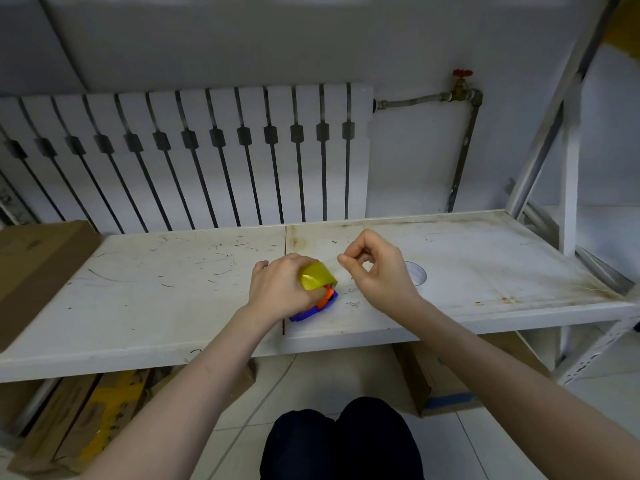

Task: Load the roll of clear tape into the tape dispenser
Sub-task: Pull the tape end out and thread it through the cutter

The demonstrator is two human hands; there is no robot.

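A blue tape dispenser [313,311] with orange parts lies on the white shelf board [173,299], near its front edge at the middle. A yellowish clear tape roll [317,276] sits on top of the dispenser. My left hand [280,289] is clasped over the dispenser and the roll from the left, hiding most of both. My right hand [375,268] hovers just right of the roll, thumb and forefinger pinched together. No tape strip shows between those fingers.
A second, pale tape roll [417,273] lies flat on the shelf behind my right hand. A cardboard box [38,268] rests on the shelf's left end. A radiator [194,154] stands behind, a shelf upright [568,188] at right, and boxes [86,420] below.
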